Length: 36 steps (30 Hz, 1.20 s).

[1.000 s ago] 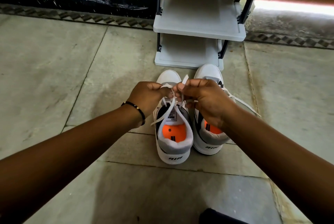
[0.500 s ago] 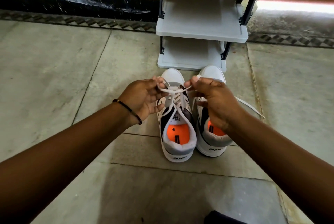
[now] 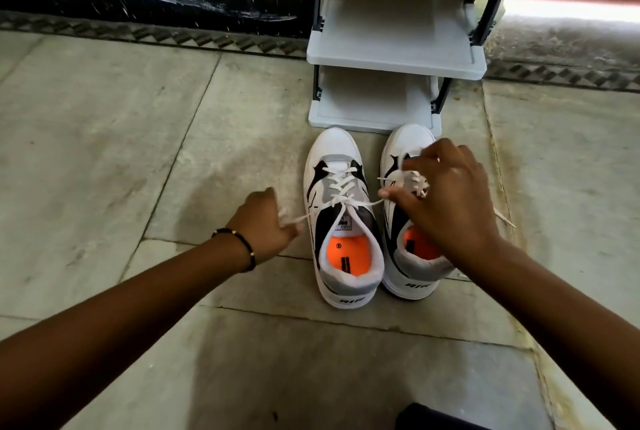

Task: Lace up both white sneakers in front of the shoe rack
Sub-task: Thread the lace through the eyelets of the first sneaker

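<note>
Head view — left hand (image 3: 266,221) and right hand (image 3: 446,201), spread apart, each pinch a lace (image 3: 360,203) end, cinching left sneaker (image 3: 343,221) — bow probably next.

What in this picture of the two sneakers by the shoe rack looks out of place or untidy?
One thing: a loose white lace end trails from the right sneaker onto the floor, beyond the right hand. The left sneaker has its laces crossed neatly, both ends pulled sideways. Nothing looks damaged or spilled.

Two white sneakers (image 3: 346,221) side by side, toes toward shoe rack (image 3: 394,51), left one laced
</note>
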Motion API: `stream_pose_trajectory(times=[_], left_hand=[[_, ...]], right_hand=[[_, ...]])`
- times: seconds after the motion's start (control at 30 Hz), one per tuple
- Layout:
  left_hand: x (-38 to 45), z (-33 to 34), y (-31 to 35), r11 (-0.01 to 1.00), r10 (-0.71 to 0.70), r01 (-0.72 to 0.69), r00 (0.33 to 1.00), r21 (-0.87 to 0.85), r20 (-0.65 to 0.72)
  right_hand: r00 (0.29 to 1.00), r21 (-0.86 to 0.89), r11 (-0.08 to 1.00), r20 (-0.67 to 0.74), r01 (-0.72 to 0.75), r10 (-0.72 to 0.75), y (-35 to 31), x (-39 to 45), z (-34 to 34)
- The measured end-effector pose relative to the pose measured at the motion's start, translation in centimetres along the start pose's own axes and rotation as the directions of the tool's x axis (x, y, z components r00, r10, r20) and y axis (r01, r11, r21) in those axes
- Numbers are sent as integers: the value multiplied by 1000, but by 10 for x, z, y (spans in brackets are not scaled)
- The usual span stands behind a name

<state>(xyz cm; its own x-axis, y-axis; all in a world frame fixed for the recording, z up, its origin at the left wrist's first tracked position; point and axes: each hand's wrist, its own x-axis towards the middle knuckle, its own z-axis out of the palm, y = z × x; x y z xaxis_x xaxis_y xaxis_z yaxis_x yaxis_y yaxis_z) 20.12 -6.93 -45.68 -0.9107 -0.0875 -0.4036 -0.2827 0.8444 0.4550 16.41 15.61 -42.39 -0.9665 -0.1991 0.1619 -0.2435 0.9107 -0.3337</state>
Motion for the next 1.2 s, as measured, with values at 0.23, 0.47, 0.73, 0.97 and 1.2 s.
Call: stream_pose_trajectory(times=[0.23, 0.47, 0.73, 0.97, 1.2], left_hand=[[-4, 19, 26, 966, 241, -244, 970, 90, 43], [4, 8, 23, 950, 302, -295, 952, 107, -54], [15, 1, 30, 928, 278, -242, 956, 284, -93], [24, -23, 24, 723, 438, -244, 886, 647, -155], [23, -17, 5, 653, 446, -229, 887, 722, -122]], right_hand=[[953, -113, 982, 280, 151, -114, -19, -16, 22], [948, 1, 986, 275, 169, -162, -21, 0, 33], [941, 377, 918, 339, -121, -15, -13, 3, 38], [954, 19, 972, 187, 233, -232, -7, 17, 32], [904, -235, 903, 324, 361, -277, -18, 7, 39]])
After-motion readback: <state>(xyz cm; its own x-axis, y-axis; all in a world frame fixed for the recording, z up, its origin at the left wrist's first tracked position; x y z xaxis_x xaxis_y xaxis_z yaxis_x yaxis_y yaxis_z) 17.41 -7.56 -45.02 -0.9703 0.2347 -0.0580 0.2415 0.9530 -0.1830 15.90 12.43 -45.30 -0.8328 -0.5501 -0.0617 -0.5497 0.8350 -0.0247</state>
